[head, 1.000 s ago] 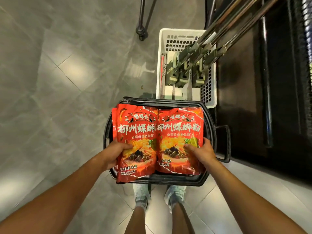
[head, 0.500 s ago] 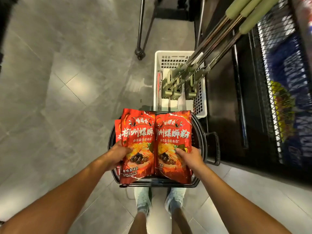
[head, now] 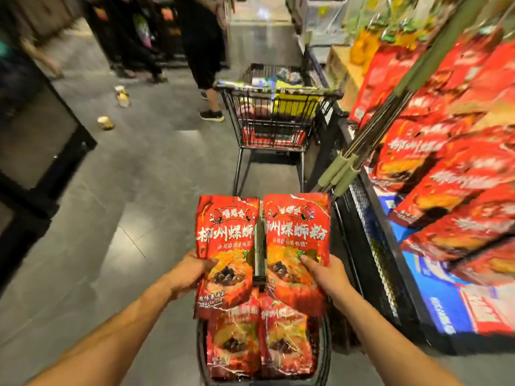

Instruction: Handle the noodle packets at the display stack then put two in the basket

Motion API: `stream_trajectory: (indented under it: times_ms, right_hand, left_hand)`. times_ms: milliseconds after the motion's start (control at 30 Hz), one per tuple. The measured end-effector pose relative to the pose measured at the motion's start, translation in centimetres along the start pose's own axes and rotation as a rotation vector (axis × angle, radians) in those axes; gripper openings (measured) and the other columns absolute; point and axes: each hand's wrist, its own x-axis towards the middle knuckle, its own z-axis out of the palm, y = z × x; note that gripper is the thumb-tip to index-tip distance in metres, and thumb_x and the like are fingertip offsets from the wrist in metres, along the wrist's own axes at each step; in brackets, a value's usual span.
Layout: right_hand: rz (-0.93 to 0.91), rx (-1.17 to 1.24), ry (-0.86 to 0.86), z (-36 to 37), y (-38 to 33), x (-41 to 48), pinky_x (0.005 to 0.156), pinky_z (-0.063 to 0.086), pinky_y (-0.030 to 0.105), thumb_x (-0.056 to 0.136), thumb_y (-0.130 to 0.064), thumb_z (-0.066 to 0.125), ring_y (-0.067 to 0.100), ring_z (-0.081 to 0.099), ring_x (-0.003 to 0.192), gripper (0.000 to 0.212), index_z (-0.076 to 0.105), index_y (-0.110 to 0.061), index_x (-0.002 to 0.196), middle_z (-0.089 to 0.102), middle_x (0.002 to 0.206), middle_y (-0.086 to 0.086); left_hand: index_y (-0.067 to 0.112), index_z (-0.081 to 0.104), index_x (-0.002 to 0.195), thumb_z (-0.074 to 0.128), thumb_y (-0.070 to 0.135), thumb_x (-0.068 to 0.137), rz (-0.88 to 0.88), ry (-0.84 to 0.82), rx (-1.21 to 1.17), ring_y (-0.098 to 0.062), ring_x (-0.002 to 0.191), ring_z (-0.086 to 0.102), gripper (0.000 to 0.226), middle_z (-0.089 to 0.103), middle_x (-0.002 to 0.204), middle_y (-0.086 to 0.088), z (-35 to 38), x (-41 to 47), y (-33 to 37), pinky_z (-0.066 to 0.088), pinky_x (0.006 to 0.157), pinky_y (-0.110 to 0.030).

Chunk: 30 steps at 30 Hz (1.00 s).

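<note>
Nearest, low in view: a dark basket holding two more red packets lying flat side by side, long axes running away from the body. Just above these, raised clear of the basket: left hand clamped on the left packet, thumb across the printed face near the lower half, fingers hidden behind; right hand clamped the same way on the right packet, thumb on the front, fingers behind. Both held upright with faces toward the camera, long axes vertical, tops pointing away, inner edges near but apart with a narrow gap between. Each gripped at its outer lower edge, so most of the length stands above the hand. Close on the right, beyond the right forearm: a tiered shelf with rows of matching red packets, blurred, and green-handled rods slanting down in front; right hand plainly the nearer to that shelf, left hand on the aisle side. Farther ahead: a wire trolley loaded with goods, parked against the shelf. Farthest: legs of standing people on the grey floor, two small items lying there.
</note>
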Motion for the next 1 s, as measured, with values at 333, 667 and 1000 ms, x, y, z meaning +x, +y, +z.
stream_trajectory:
  times_ms: [333,667,1000]
  right_hand:
    - [-0.383,0.161,0.148,-5.5,-17.5,-10.1,0.067,0.06,0.022,0.092,-0.005,0.074,0.005,0.071,0.072,0.014,0.072,-0.019,0.094,0.076,0.08,-0.009]
    - [-0.616,0.167,0.276,-14.5,-23.9,-19.4,0.067,0.058,0.022,0.093,-0.023,0.076,0.008,0.076,0.079,0.017,0.074,-0.017,0.109,0.079,0.085,-0.011]
    - [-0.658,0.214,0.452,-27.4,-18.7,-27.3,0.093,0.058,0.046,0.088,-0.036,0.08,0.021,0.076,0.098,0.034,0.073,-0.023,0.118,0.08,0.105,-0.003]
  left_hand:
    - [0.005,0.05,0.129,0.06,-0.005,0.096,0.353,-0.067,-0.153,-0.038,0.095,0.075,0.036,0.075,0.11,-0.022,-3.1,-11.1,16.4,0.058,0.087,-0.056]
    - [0.01,0.059,0.122,0.1,0.032,0.054,0.616,-0.214,-0.077,-0.032,0.089,0.077,0.082,0.077,0.109,-0.016,0.3,-20.0,24.0,0.062,0.074,-0.046]
    - [0.005,0.059,0.12,0.068,0.0,0.093,0.689,-0.303,0.043,-0.049,0.104,0.065,0.03,0.068,0.116,-0.03,12.5,-23.8,25.2,0.053,0.096,-0.058]
